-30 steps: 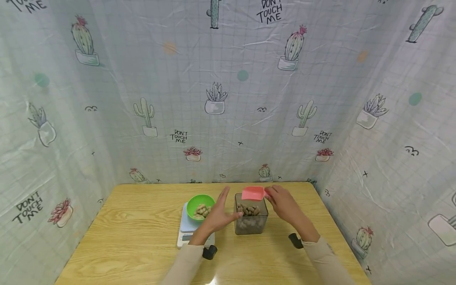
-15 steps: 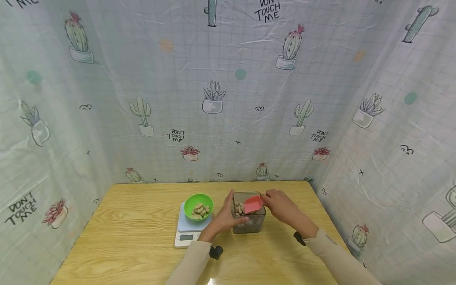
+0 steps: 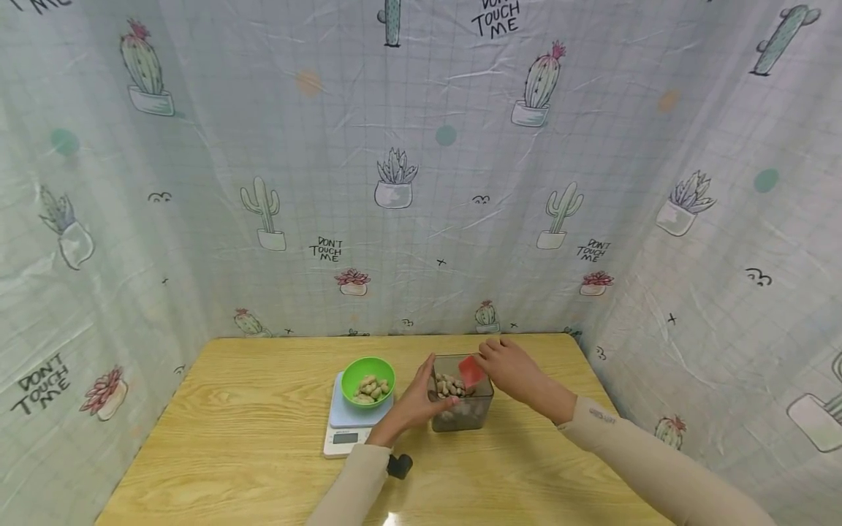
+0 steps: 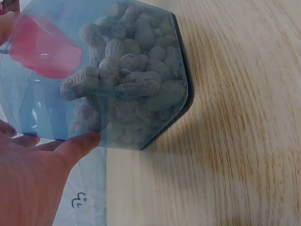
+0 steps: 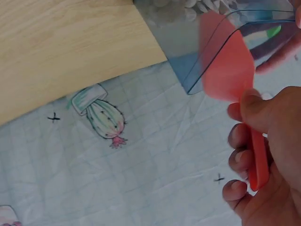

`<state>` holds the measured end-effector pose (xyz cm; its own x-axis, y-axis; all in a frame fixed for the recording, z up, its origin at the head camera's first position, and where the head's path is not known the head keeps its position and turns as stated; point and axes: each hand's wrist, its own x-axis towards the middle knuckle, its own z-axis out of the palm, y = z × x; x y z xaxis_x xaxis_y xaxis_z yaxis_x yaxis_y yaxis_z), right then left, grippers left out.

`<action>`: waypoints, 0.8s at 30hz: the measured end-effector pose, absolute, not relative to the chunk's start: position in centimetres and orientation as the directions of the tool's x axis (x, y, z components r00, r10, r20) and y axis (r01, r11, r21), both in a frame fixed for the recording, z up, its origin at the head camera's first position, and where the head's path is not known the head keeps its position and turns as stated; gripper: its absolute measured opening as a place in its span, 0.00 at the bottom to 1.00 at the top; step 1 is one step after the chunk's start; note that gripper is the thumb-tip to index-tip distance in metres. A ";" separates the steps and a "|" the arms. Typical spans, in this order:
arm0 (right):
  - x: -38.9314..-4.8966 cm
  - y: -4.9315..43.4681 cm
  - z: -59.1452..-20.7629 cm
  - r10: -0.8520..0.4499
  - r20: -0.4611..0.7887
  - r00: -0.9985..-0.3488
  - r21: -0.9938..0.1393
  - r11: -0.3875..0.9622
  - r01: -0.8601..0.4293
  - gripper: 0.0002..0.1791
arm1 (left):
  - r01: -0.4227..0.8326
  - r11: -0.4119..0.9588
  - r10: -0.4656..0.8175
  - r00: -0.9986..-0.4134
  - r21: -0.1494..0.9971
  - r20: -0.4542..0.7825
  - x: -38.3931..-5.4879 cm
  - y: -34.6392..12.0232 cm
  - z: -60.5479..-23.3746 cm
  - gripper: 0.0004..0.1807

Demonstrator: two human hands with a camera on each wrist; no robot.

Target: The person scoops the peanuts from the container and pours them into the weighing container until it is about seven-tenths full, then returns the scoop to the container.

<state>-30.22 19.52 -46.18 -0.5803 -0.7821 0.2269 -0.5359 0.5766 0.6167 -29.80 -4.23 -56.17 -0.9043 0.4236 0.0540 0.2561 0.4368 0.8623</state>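
A clear, grey-tinted square container [image 3: 470, 416] of unshelled peanuts [image 4: 136, 66] stands on the table. My left hand [image 3: 413, 403] holds its left side, with the thumb across the near wall and the fingers along the side. In my right hand [image 3: 514, 371] is a red plastic scoop [image 5: 228, 63], its handle gripped in curled fingers. The scoop's blade tilts down inside the container at the right, low toward the peanuts. Left of the container, a green bowl [image 3: 350, 374] with several peanuts sits on a white kitchen scale [image 3: 335, 447].
The wooden table [image 3: 250, 424] has its far edge against a cactus-print curtain [image 3: 421, 241], which also hangs at both sides. A black wrist-camera piece [image 3: 399, 466] shows at the left cuff.
My left hand has come from beside the bowl to hold the container. My right hand has lowered the scoop from above the rim into the container and tilted it downward.
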 end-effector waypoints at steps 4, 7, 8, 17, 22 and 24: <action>-30.7 18.5 -46.2 -0.781 0.163 -0.603 0.668 0.537 -0.515 0.14 | 0.254 0.436 0.422 -0.905 0.863 0.053 -29.8 -4.3 -56.1 0.58; -31.2 17.9 -46.5 -0.786 0.119 -0.606 0.681 0.509 -0.527 0.14 | 0.264 0.430 0.437 -0.898 0.863 0.057 -29.9 -4.4 -56.0 0.57; -31.4 17.7 -46.6 -0.792 0.111 -0.600 0.680 0.501 -0.536 0.13 | 0.267 0.426 0.439 -0.896 0.865 0.060 -29.9 -4.4 -56.0 0.57; -31.6 17.4 -46.4 -0.804 0.067 -0.591 0.671 0.474 -0.569 0.11 | 0.268 0.436 0.433 -0.899 0.859 0.061 -29.9 -4.5 -56.0 0.59; -31.7 17.7 -46.8 -0.822 0.064 -0.566 0.676 0.453 -0.582 0.12 | 0.263 0.434 0.433 -0.900 0.862 0.056 -29.8 -4.4 -55.9 0.59; -32.0 17.9 -47.0 -0.832 0.056 -0.552 0.674 0.440 -0.594 0.14 | 0.258 0.426 0.424 -0.904 0.867 0.060 -29.7 -4.4 -55.8 0.58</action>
<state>-32.03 17.89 -47.03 -0.5523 -0.8318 0.0562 -0.5940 0.4399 0.6735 -29.73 -4.40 -55.78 -0.9035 0.4242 0.0602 0.2579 0.4260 0.8672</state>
